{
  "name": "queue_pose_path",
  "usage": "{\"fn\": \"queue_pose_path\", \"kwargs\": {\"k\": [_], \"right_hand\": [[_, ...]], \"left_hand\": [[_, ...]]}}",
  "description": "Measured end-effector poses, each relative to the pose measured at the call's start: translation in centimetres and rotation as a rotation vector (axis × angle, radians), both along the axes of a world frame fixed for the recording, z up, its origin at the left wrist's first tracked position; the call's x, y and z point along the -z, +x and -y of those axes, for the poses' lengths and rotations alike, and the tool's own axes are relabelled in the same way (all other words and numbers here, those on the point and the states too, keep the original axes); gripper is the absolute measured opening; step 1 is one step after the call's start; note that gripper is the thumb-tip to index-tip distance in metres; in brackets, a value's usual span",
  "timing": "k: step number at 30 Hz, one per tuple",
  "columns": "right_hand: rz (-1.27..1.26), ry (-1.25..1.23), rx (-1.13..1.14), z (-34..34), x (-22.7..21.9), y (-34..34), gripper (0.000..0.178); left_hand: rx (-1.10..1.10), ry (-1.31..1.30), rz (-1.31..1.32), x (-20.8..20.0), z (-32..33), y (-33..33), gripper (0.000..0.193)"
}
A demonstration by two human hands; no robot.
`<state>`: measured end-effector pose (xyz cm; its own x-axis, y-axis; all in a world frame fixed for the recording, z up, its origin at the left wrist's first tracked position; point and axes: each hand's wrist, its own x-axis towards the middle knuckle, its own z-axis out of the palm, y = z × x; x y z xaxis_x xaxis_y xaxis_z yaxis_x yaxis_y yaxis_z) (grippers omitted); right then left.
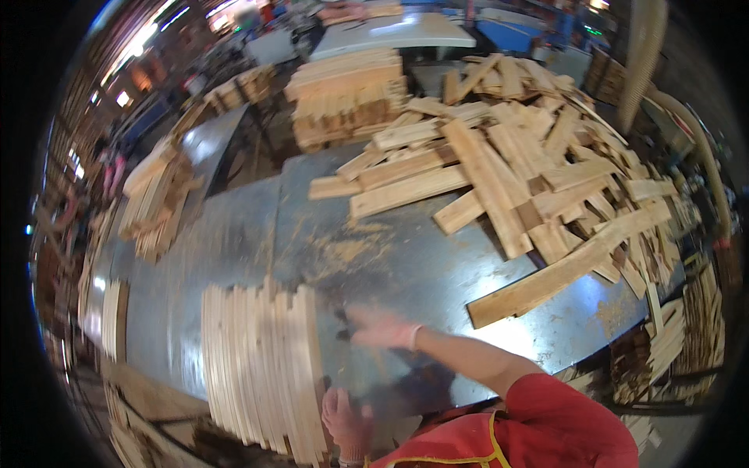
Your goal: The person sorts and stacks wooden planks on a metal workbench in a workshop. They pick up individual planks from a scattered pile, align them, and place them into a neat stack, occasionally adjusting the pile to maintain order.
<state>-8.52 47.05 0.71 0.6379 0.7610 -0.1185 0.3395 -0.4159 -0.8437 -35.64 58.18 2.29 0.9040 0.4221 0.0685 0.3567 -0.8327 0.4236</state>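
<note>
A row of narrow wooden boards [261, 351] stands packed side by side on the metal table [226, 242], with the near ends reaching past its edge. Beside the right flank of that row, close to the near ends, is my left hand [347, 421]. Its thumb stands apart from the fingers, and nothing shows in its grasp; whether it touches the last board is unclear. My right hand [378, 324] is stretched over the bare metal just right of the row. It wears a pinkish glove with dark fingertips, and motion blurs the fingers.
A large loose heap of boards [538, 156] covers the table's right and far side; one long board [569, 265] slants toward me. Smaller stacks lie at the left [156, 195] and left edge [115, 320]. Beyond is a tall stack [347, 97]. A hose [644, 62] hangs at far right.
</note>
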Motion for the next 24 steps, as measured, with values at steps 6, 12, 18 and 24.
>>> {"fn": "queue_pose_path", "kwargs": {"k": [6, 12, 18, 24], "right_hand": [[0.78, -0.75, 0.851, 28.2, -2.8, 15.5, 0.079], [0.144, -0.195, 0.675, 32.0, -2.5, 10.5, 0.092], [0.463, -0.698, 0.778, 37.5, -3.8, 11.2, 0.087], [0.355, -0.904, 0.858, 42.3, 1.0, 17.3, 0.078]], "left_hand": [[0.282, -0.056, -0.034, 1.0, 6.2, 7.6, 0.062], [0.344, -0.633, -0.004, 2.0, 12.9, 15.7, 0.057], [0.568, -1.091, -0.324, 3.1, 14.7, 21.5, 0.038], [0.195, -1.274, -0.158, 6.6, 13.6, 17.2, 0.027]]}}
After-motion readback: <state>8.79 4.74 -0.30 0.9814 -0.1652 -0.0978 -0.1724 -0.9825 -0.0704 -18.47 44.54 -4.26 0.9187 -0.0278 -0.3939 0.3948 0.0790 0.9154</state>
